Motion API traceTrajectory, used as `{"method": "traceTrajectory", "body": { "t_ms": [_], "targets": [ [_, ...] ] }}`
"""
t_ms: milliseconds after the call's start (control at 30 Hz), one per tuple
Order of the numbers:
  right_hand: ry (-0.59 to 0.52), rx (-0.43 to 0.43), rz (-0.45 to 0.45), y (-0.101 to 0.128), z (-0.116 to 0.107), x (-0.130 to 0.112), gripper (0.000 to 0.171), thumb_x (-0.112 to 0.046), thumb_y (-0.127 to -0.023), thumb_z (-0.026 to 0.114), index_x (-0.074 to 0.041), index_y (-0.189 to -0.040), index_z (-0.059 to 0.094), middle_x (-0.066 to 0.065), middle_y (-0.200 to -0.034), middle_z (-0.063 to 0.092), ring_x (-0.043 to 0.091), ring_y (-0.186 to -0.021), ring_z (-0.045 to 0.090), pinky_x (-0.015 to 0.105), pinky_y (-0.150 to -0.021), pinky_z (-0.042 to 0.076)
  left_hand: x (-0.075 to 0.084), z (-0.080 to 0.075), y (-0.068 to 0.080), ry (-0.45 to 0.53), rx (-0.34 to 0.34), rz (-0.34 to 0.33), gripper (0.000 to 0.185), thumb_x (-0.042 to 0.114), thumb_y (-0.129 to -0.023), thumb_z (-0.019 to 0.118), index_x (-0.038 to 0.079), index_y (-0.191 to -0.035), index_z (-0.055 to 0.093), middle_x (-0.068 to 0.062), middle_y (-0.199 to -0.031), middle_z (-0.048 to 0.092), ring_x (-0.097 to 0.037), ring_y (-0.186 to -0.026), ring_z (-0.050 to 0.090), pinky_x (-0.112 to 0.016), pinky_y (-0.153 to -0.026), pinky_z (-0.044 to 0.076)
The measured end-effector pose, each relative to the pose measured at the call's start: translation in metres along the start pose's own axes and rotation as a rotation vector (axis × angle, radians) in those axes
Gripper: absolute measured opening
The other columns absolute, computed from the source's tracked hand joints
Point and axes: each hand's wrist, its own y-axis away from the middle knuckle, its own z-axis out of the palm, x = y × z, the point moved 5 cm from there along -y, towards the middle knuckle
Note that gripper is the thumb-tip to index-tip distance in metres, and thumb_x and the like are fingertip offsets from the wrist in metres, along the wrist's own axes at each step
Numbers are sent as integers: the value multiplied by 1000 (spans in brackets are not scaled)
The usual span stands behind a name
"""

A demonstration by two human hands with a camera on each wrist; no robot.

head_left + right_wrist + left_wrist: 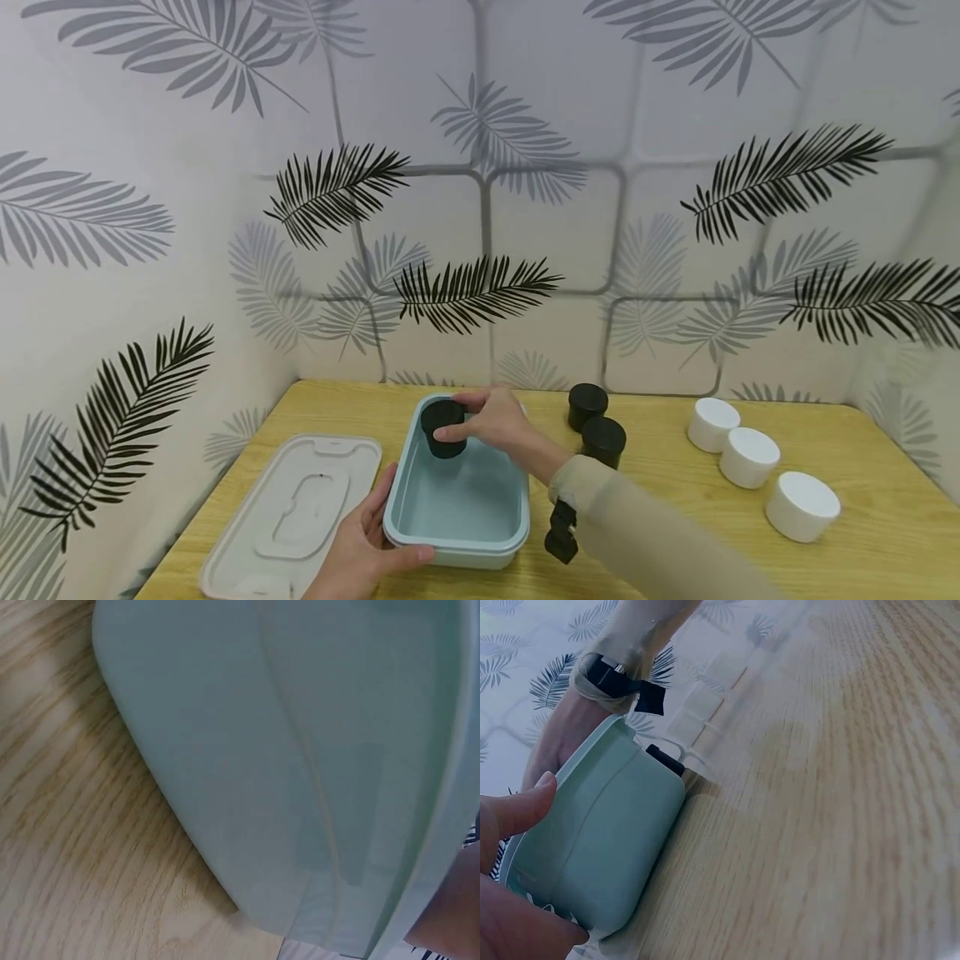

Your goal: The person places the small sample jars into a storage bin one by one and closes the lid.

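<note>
A pale blue-green plastic box [465, 500] stands lidless on the wooden table. My left hand [363, 533] holds it by the near left corner, thumb on the front wall and fingers along the left side. In the left wrist view the left thumb [525, 810] lies against the box's outer wall. My right hand [495, 421] reaches over the box and pinches a small black round tub [444, 427] between thumb and fingers, at the far left corner inside. Whether the tub touches the bottom, I cannot tell. The right wrist view shows mostly the box's outer side [225, 765].
A translucent lid [300, 508] lies flat left of the box. Two more black tubs [587, 406] stand to its right, one partly behind the right forearm. Three white round tubs [750, 458] form a row farther right. A patterned curtain [525, 225] hangs behind the table.
</note>
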Motion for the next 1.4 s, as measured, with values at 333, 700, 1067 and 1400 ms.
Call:
{"method": "traceTrajectory", "body": {
  "t_ms": [333,700,1067,1400],
  "targets": [
    [76,78,56,0,8,8,64,-23,-74,100,-6,-131,75,12,-121,76,30,-120,66,47,-102,52,-2,-1,0,-12,9,-9,113,1,-86,87,0,-168,9,-16,-173,16,-35,-156,23,-28,-110,42],
    [155,135,79,2,14,10,65,-22,-73,100,-4,-130,75,14,-125,73,32,-119,66,47,-99,55,-3,-1,1,2,2,-11,113,1,-87,86,1,-169,9,-16,-173,16,-37,-155,26,-28,-108,44],
    [150,158,103,2,15,12,64,-18,-71,101,-1,-127,76,16,-124,73,31,-116,66,47,-98,55,-1,0,1,12,-14,1,113,-1,-86,86,1,-168,8,-15,-173,15,-37,-155,25,-26,-107,45],
    [175,136,89,5,13,7,66,-12,-70,101,3,-128,73,18,-123,72,32,-111,68,45,-95,57,-1,-1,1,8,3,6,116,-1,-83,89,0,-168,11,-16,-173,17,-35,-155,24,-27,-108,43]
  ]
}}
